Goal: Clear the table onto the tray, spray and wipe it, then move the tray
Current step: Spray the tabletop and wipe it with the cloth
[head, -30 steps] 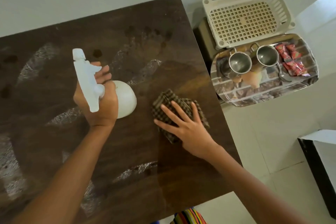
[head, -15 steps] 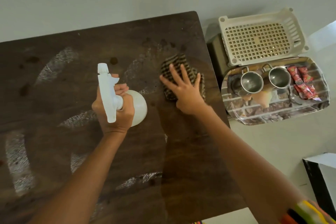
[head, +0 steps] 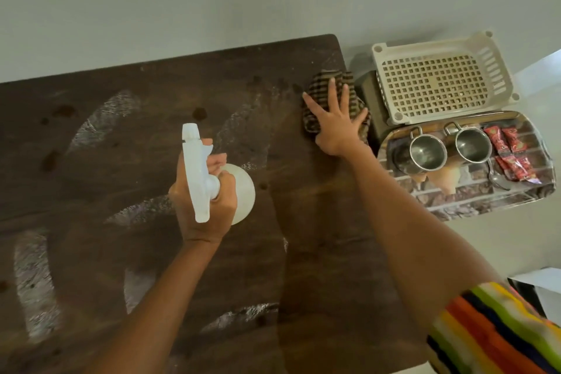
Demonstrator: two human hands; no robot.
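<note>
the shiny tray [head: 543, 161] sat off the right edge of the table [head: 121, 161], below a cream plastic basket [head: 437, 82] with a grid floor and nothing visible inside it. on the tray stood two steel cups [head: 428, 151] side by side, both showing bare metal inside. right of them lay red packets [head: 510, 153], and a spoon [head: 496, 176] lay between the right cup and the packets. the left hand [head: 206, 200] was wrapped tight around the neck of a white spray bottle [head: 200, 173], held over the middle of the table. the right hand [head: 337, 121] lay flat with fingers spread, pressing a checked cloth [head: 315, 85] onto the table near its far right corner. pale streaks and dark spots marked the dark wood.
</note>
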